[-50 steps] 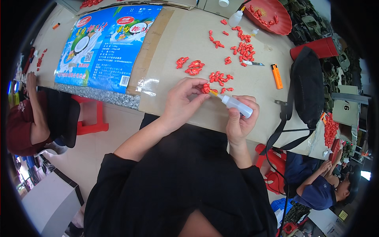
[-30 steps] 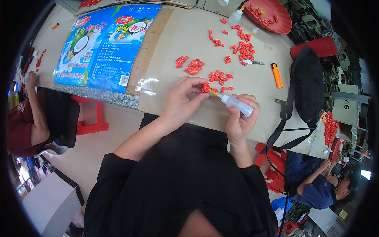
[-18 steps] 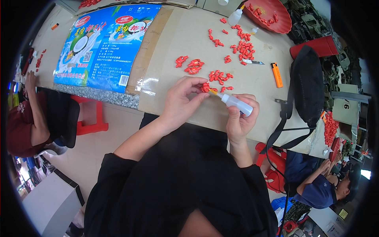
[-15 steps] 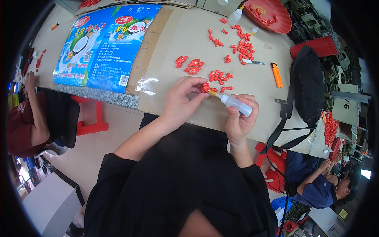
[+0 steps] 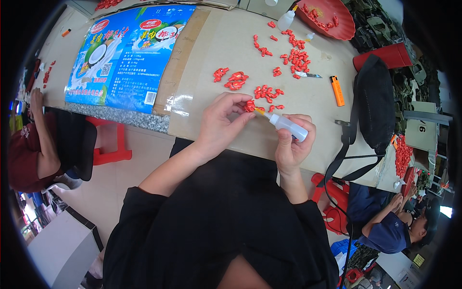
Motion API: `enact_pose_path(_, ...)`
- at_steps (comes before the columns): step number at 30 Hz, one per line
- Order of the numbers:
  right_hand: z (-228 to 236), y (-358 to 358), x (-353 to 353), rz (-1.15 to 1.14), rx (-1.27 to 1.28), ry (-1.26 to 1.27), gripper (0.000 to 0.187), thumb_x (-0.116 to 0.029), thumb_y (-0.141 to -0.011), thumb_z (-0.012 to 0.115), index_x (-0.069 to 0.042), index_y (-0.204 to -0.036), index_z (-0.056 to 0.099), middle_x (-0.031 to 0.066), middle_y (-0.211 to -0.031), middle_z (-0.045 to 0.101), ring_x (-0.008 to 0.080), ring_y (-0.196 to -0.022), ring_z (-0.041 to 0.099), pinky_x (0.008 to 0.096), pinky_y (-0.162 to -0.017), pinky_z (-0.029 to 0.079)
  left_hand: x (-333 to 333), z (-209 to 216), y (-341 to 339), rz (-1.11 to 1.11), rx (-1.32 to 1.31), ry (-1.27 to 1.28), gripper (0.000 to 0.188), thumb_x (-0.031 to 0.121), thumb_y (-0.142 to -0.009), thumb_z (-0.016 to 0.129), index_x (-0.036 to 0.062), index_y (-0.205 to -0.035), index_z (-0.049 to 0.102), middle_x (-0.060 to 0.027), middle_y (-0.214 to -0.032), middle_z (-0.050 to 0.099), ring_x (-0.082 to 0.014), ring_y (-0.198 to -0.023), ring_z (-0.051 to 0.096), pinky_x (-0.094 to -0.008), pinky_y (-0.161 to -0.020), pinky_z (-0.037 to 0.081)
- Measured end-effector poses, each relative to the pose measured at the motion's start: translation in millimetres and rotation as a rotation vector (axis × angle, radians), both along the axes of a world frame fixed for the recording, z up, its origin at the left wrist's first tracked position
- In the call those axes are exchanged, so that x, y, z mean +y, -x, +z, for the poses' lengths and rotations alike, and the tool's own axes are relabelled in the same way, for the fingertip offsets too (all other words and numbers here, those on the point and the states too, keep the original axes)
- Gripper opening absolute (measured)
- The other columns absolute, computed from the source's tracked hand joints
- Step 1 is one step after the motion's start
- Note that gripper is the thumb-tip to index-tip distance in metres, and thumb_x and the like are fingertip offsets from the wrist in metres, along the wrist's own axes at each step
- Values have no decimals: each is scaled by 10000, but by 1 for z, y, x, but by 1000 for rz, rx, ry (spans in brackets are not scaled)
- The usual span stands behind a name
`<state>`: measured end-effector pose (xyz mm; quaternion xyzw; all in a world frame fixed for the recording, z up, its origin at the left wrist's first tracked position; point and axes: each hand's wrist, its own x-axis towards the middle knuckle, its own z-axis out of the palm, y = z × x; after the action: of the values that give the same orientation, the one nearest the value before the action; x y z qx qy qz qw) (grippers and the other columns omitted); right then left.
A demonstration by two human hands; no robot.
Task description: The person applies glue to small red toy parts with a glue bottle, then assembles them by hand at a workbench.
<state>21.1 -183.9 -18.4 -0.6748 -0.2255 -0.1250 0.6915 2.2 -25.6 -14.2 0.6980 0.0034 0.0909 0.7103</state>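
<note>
My left hand [image 5: 225, 118] pinches a small glossy red piece [image 5: 250, 106] between thumb and fingertips; its exact kind is too small to make out. In my right hand [image 5: 296, 144] lies a white squeeze bottle [image 5: 288, 126], tilted so that its yellow nozzle tip [image 5: 260, 110] points at the red piece. The tip is at or very near the piece; contact cannot be told. Just beyond my hands are a loose group of red pieces [image 5: 267, 92] and a tighter red cluster [image 5: 236, 81]. A bigger heap of red pieces [image 5: 299, 61] sits farther back.
A blade [image 5: 308, 75] lies beside the heap, with an orange lighter [image 5: 337, 91] to its right. Another white bottle [image 5: 287, 20] and a red bowl [image 5: 332, 19] stand at the back. A black bag [image 5: 376, 106] with straps lies right; blue printed cardboard [image 5: 127, 58] left. Co-workers sit at both sides.
The bottle's nozzle has shifted very slightly by the red piece. Both hands keep almost the same place and grip.
</note>
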Motion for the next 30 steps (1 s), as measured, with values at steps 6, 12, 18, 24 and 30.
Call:
enact_pose_path(6,4,1,1,15,-1,10,296,-134,-793,590,-4,-978,398,118,-925,452,136,-780,485,224,-662,416,0,0,0,6,-4,9,293,-81,-736,577,-37,-1014,496,-73,-980,457,-119,-858,529,-223,-765,456)
enact_pose_path(12,2,1,1,12,-3,3,297,-137,-791,593,-5,-974,401,120,-927,452,143,-789,487,228,-670,417,0,-1,0,3,-12,11,290,-84,-738,573,-38,-1013,494,-72,-984,453,-123,-869,533,-224,-776,458)
enact_pose_path(18,2,1,0,5,-9,17,296,-132,-790,593,-7,-977,400,119,-922,453,142,-787,485,228,-665,414,-1,0,0,4,-3,27,289,-78,-737,579,-35,-1010,495,-69,-980,458,-120,-857,534,-222,-772,458)
enact_pose_path(24,3,1,1,-8,-27,31,298,-119,-788,594,-8,-982,397,120,-924,453,139,-779,482,222,-653,414,-1,-1,0,11,-1,24,287,-76,-737,581,-36,-1008,496,-67,-980,461,-115,-846,531,-221,-763,457)
enact_pose_path(30,5,1,1,-26,-60,56,302,-116,-781,600,-4,-976,398,125,-922,455,140,-772,485,222,-649,417,0,-3,-1,14,-19,-27,285,-82,-735,580,-36,-1004,497,-67,-973,459,-105,-832,527,-211,-746,454)
